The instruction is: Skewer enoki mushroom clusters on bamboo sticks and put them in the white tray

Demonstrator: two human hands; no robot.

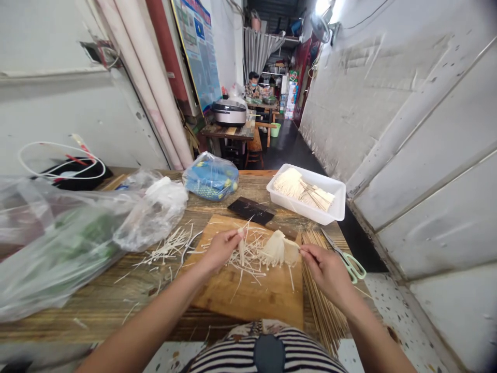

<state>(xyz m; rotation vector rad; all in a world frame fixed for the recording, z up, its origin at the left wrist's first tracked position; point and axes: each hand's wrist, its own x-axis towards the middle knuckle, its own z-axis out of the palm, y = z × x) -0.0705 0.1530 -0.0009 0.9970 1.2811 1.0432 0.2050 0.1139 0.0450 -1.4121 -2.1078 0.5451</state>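
Over the wooden cutting board [217, 298], my left hand [223, 248] pinches a small bunch of enoki mushrooms [242, 251] between thumb and fingertips. My right hand [326, 267] is closed on the end of a skewer, with a fan of enoki mushrooms [276, 249] threaded along it; the stick itself is mostly hidden. Loose enoki strands [248, 269] lie scattered on the board between the two hands. Beneath and beside my right hand runs a bundle of bamboo skewers [322, 311].
A white plastic tray [337, 204] holds finished enoki skewers at the back right. Scissors [351, 264] lie at the right edge. Behind the board are a dark flat piece [250, 210] and a blue bagged bundle [212, 176]. Plastic bags [77, 233] and more strands [171, 246] occupy the left.
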